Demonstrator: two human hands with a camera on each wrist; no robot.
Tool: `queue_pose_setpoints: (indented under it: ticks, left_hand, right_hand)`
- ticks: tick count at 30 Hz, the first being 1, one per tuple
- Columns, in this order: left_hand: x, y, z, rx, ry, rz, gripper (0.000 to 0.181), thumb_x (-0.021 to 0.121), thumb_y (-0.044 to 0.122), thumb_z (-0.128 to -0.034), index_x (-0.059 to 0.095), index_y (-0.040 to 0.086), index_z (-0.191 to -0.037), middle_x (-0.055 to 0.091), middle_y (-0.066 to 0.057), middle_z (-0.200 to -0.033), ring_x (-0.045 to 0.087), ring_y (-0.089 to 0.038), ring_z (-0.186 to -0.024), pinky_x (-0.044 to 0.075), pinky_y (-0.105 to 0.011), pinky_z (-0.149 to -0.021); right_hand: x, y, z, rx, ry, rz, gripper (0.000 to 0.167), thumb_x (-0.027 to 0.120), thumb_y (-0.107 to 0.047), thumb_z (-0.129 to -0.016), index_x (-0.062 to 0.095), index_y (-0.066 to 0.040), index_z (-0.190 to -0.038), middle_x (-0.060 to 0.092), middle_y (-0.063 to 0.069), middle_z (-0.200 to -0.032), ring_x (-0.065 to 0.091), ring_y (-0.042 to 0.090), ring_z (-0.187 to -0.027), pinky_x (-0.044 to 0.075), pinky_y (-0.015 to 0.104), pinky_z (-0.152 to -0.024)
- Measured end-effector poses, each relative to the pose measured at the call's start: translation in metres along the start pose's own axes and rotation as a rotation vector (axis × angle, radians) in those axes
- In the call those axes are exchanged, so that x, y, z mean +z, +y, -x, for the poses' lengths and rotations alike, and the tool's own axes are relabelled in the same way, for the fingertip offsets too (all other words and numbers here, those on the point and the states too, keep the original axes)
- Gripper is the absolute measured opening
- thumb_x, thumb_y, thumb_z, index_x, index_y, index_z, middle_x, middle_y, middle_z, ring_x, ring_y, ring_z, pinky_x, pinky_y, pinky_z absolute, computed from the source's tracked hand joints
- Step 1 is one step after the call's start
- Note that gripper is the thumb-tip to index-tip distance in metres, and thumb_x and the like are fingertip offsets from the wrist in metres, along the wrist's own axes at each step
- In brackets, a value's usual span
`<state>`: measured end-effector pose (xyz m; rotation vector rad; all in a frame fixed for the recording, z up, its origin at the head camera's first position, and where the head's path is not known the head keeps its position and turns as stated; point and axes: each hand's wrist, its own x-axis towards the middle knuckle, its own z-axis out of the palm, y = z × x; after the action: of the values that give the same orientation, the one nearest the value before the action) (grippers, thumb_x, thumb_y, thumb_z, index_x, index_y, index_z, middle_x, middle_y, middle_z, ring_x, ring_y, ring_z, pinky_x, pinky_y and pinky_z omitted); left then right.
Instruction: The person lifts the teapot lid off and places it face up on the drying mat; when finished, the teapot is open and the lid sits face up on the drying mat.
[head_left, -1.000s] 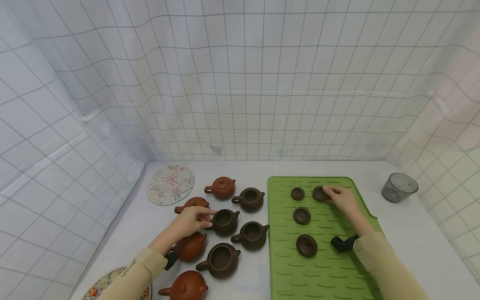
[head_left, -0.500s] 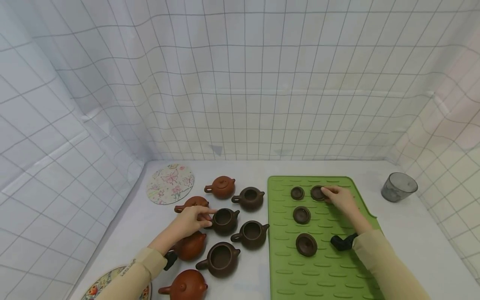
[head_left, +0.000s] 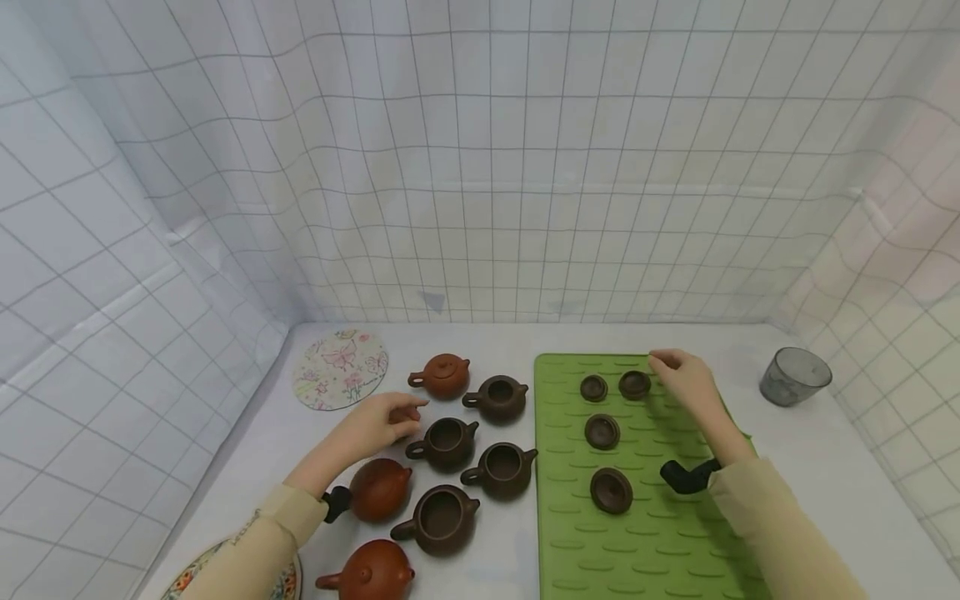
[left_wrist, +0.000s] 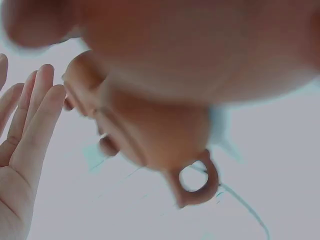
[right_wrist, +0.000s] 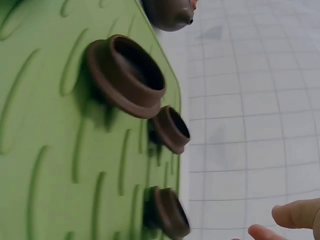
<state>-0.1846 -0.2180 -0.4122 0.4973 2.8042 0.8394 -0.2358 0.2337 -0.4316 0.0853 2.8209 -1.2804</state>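
My left hand (head_left: 367, 433) hovers with loosely bent fingers just left of a lidless dark brown teapot (head_left: 455, 460), apart from its handle. Nothing is between those fingers. Beneath the hand, a reddish-brown teapot (left_wrist: 160, 130) is hidden in the head view but shows in the left wrist view. My right hand (head_left: 686, 383) is raised over the green mat (head_left: 667, 533), holding nothing. Nearest to it, to its left, lies a dark teapot lid (head_left: 634, 384), hollow side up. In the right wrist view that lid (right_wrist: 172, 212) sits apart from the fingertips.
More dark lids (head_left: 602, 431) lie on the mat. Other lidless dark teapots (head_left: 506, 475) and lidded reddish ones (head_left: 378, 571) stand left of it. A grey glass cup (head_left: 797, 377) is at right. A butterfly-patterned round mat (head_left: 341, 367) lies back left, a patterned plate (head_left: 187, 575) front left.
The right hand shifted the lid slightly left, let it go and drew back right and up. The left hand left the dark teapot's handle and moved a little up and left.
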Motion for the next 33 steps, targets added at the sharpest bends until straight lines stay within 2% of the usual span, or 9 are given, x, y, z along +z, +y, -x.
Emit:
queue_pose_setpoints:
  ticks: [3,7,14,17,23,27,33]
  left_hand:
    - [-0.011,0.002,-0.007,0.008,0.014,0.016,0.034,0.066,0.008,-0.0929,0.065,0.002,-0.127,0.07,-0.005,-0.099,0.066,-0.02,-0.094,0.054,-0.038,-0.081]
    - [-0.023,0.005,-0.019,0.028,0.064,0.038,0.032,0.065,0.009,-0.0938,0.065,0.001,-0.125,0.072,-0.012,-0.103,0.068,-0.03,-0.1,0.055,-0.044,-0.086]
    - [-0.037,0.004,-0.044,-0.032,0.153,0.048,0.032,0.063,0.015,-0.0963,0.065,0.004,-0.126,0.072,-0.016,-0.111,0.066,-0.035,-0.109,0.05,-0.052,-0.095]
    - [-0.035,-0.003,-0.053,-0.062,0.163,0.059,0.03,0.062,0.013,-0.0969,0.066,0.004,-0.125,0.071,-0.017,-0.114,0.065,-0.035,-0.111,0.049,-0.053,-0.097]
    - [-0.024,-0.018,-0.064,-0.131,0.159,0.06,0.029,0.062,0.01,-0.096,0.066,0.003,-0.124,0.068,-0.019,-0.121,0.063,-0.037,-0.115,0.049,-0.052,-0.098]
    - [-0.019,-0.024,-0.071,-0.171,0.153,0.077,0.03,0.062,0.009,-0.0953,0.066,0.002,-0.124,0.068,-0.018,-0.122,0.063,-0.037,-0.114,0.049,-0.051,-0.098]
    - [-0.016,-0.028,-0.075,-0.202,0.136,0.066,0.028,0.062,0.006,-0.0943,0.067,-0.001,-0.121,0.068,-0.02,-0.119,0.065,-0.037,-0.11,0.051,-0.049,-0.096]
  right_hand:
    - [0.003,-0.014,-0.004,-0.025,-0.008,-0.025,0.048,0.045,-0.031,-0.105,0.049,0.002,-0.141,0.048,0.029,-0.142,0.045,0.046,-0.13,0.04,0.058,-0.104]
    - [0.02,-0.035,-0.014,-0.098,-0.034,-0.095,0.045,0.047,-0.03,-0.105,0.054,-0.001,-0.138,0.052,0.026,-0.14,0.047,0.044,-0.13,0.04,0.057,-0.106]
    - [0.069,-0.09,-0.029,-0.226,-0.124,-0.243,0.036,0.054,-0.025,-0.102,0.062,-0.003,-0.13,0.062,0.018,-0.132,0.057,0.035,-0.122,0.046,0.05,-0.102]
    - [0.096,-0.115,-0.033,-0.254,-0.17,-0.233,0.033,0.057,-0.024,-0.1,0.065,-0.005,-0.126,0.065,0.016,-0.127,0.06,0.032,-0.118,0.048,0.047,-0.1]
    - [0.143,-0.153,-0.037,-0.302,-0.25,-0.168,0.027,0.062,-0.023,-0.098,0.071,-0.008,-0.118,0.07,0.011,-0.118,0.065,0.028,-0.109,0.052,0.043,-0.094]
    - [0.165,-0.171,-0.041,-0.334,-0.27,-0.118,0.023,0.063,-0.021,-0.096,0.073,-0.008,-0.113,0.072,0.01,-0.115,0.066,0.027,-0.108,0.052,0.041,-0.093]
    - [0.189,-0.187,-0.045,-0.351,-0.279,-0.025,0.022,0.064,-0.017,-0.095,0.074,-0.005,-0.111,0.073,0.01,-0.113,0.064,0.027,-0.113,0.052,0.04,-0.096]
